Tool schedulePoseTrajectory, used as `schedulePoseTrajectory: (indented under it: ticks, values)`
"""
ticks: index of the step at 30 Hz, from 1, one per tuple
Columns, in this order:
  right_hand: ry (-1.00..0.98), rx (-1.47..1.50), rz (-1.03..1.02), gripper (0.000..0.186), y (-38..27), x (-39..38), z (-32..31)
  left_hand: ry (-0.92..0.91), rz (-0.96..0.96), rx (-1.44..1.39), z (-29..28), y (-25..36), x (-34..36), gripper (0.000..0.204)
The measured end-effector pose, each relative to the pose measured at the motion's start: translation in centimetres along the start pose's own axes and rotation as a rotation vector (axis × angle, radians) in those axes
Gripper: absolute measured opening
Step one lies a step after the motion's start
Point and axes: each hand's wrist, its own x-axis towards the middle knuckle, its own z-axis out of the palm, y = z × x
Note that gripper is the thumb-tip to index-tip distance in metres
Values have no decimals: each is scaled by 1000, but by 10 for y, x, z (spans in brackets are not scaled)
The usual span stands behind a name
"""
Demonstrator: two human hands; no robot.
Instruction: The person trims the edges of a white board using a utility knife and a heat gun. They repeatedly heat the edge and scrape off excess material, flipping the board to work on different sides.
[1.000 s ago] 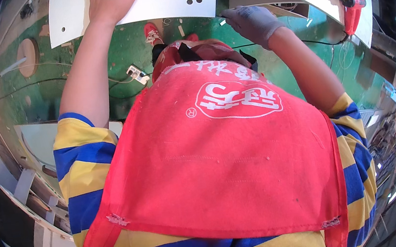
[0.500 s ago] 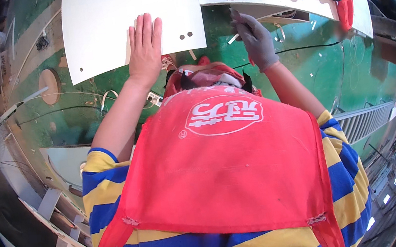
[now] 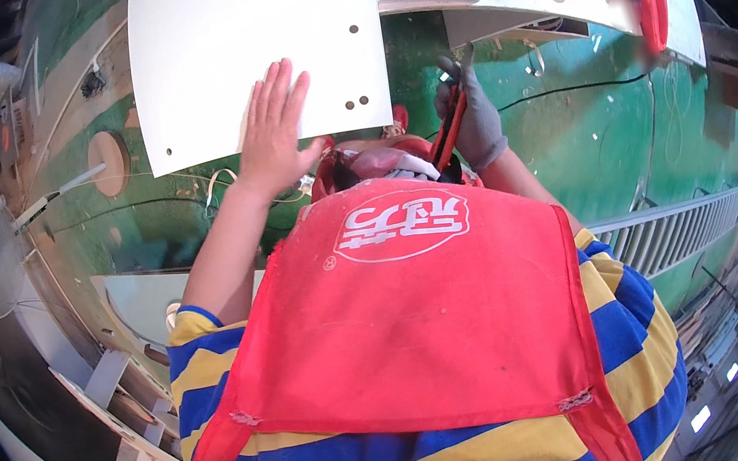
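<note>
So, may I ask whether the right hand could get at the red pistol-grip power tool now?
Probably not with a free grip: the way to the red power tool looks open, but the gloved right hand holds a red-and-black hand tool.

Head cam: left fisheye of the worn pair, upright, looking down. Red apron [image 3: 419, 326] fills the near field, below the fingers [image 3: 275, 94] of the left hand [image 3: 270, 145]; green floor [image 3: 571, 138], right of them, sits farther off.
</note>
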Motion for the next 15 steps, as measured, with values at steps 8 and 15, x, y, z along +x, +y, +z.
schedulePoseTrajectory:
  ticks: [8,15]
  values:
    - [10,-664,-514,23,-33,39,46,29,16,249,14,-35,-19,80]
    - [127,-1114,-950,29,-12,57,78,5,57,192,9,-39,-46,79]
